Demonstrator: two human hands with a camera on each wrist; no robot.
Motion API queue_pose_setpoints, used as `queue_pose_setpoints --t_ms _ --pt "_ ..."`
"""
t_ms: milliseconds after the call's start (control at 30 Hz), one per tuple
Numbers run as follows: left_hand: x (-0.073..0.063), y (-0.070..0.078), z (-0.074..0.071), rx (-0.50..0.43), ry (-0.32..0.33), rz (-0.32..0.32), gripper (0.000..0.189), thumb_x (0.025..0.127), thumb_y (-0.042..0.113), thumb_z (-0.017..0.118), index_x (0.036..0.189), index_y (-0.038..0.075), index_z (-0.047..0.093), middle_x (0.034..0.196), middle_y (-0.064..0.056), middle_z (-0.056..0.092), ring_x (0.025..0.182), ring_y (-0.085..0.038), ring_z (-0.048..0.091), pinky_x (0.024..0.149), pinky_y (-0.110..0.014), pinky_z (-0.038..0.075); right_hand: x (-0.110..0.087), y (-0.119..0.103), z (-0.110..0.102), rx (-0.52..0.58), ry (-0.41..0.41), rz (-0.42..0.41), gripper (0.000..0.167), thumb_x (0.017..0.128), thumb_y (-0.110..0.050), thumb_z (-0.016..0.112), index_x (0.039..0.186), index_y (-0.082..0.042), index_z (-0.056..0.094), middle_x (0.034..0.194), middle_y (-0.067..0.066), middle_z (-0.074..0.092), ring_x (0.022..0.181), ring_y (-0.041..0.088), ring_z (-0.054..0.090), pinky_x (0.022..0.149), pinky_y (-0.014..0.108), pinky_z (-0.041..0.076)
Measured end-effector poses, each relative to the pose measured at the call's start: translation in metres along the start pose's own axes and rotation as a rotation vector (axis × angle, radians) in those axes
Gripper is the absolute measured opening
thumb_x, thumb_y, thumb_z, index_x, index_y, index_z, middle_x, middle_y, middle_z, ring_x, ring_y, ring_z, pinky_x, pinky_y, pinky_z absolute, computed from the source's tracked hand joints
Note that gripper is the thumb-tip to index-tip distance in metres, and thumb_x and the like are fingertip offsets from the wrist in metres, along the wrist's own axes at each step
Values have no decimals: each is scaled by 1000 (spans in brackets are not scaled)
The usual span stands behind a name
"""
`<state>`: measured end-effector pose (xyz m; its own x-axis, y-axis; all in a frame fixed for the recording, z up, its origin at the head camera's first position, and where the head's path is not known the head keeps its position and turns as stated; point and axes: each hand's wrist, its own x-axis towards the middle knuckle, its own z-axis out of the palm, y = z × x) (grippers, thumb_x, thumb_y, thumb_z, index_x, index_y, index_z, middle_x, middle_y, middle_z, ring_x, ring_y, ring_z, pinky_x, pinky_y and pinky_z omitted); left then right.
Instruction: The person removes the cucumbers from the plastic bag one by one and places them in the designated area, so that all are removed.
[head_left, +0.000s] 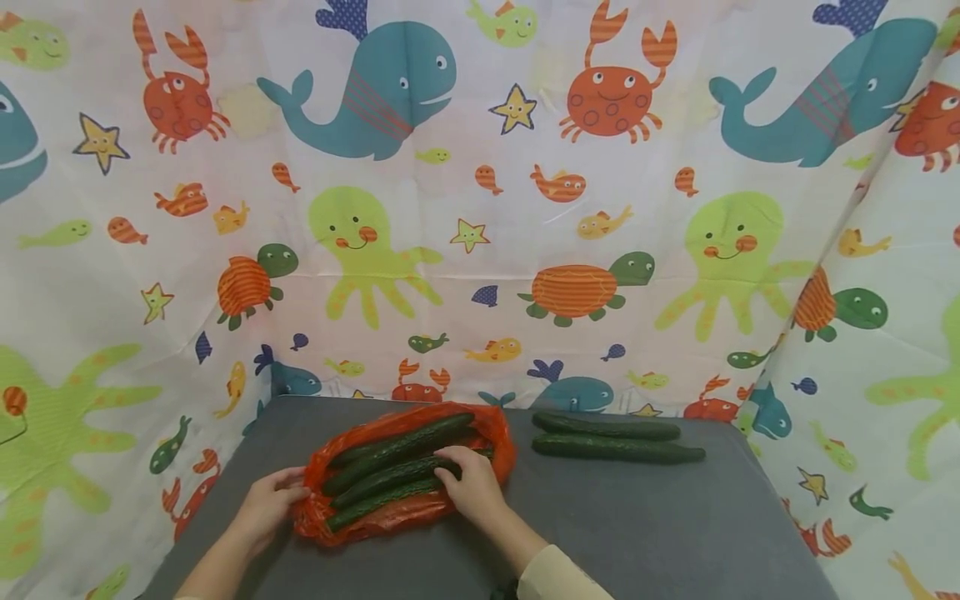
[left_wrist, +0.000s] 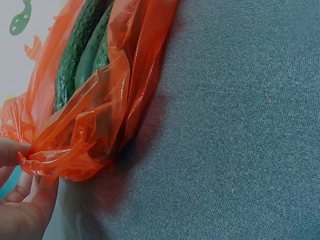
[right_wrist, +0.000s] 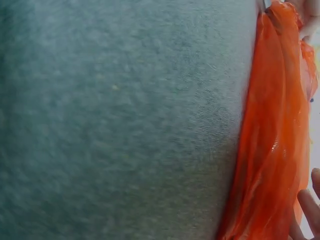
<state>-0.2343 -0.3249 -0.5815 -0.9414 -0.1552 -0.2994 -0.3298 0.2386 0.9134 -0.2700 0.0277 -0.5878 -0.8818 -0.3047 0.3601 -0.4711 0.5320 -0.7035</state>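
Observation:
An orange-red plastic bag [head_left: 397,510] lies open on its side at the left, with several dark green cucumbers [head_left: 390,479] showing in its opening. At the bag's left end my left hand [head_left: 268,504] pinches the gathered plastic between thumb and fingers; the left wrist view shows this hand [left_wrist: 30,205] close up at the crumpled edge. Over the bag's right part, my right hand [head_left: 474,487] curls thumb and fingers about one cucumber inside. Only a few of its fingertips [right_wrist: 306,202] show in the right wrist view, beyond the bag's side.
Two more cucumbers [head_left: 618,450] lie side by side at the back right of the grey cloth-covered table [head_left: 637,525]. A white curtain [head_left: 465,367] printed with sea animals hangs behind the table and along both sides.

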Motion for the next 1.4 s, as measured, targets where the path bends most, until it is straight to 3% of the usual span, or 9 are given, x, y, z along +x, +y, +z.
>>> queue_pose_setpoints --t_ms 300,500,733,967,1167,1400 --pt "0 1 1 2 6 -10 50 96 5 64 141 -11 48 125 -26 64 94 -16 68 78 -35 59 -5 12 8 -49 -61 78 39 83 -18 83 121 -13 74 126 5 71 119 25 65 98 45 53" --pt "-1 2 2 -7 2 -8 50 96 4 63 141 -11 48 125 -26 64 94 -17 68 78 -36 59 -7 15 11 -74 -102 148 42 78 -23 88 117 -17 75 114 -2 65 108 21 63 92 42 54" --pt "1 0 2 -4 -9 -9 51 97 5 63 142 -11 46 125 -26 64 94 -16 68 78 -35 59 -8 14 17 -170 -143 150 46 74 -30 91 116 -23 76 116 -5 66 114 22 59 90 42 55" --pt "2 -4 3 -14 -10 -16 53 96 6 63 144 -10 45 126 -23 64 95 -16 68 78 -35 59 -8 14 24 -130 -204 140 50 77 -23 89 124 -21 73 120 -1 62 117 24 53 89 39 54" --pt "2 -5 5 8 -19 -28 57 96 9 65 145 -10 44 133 -29 58 97 -17 67 80 -36 58 -9 11 26 -106 -211 153 42 79 -22 87 119 -17 74 111 -1 56 107 23 48 87 39 53" --pt "3 -5 3 -7 -20 -35 56 96 7 64 145 -10 44 134 -30 56 96 -16 67 81 -37 59 -6 10 25 -96 -174 159 33 77 -24 88 108 -18 78 111 4 66 109 29 57 93 45 52"
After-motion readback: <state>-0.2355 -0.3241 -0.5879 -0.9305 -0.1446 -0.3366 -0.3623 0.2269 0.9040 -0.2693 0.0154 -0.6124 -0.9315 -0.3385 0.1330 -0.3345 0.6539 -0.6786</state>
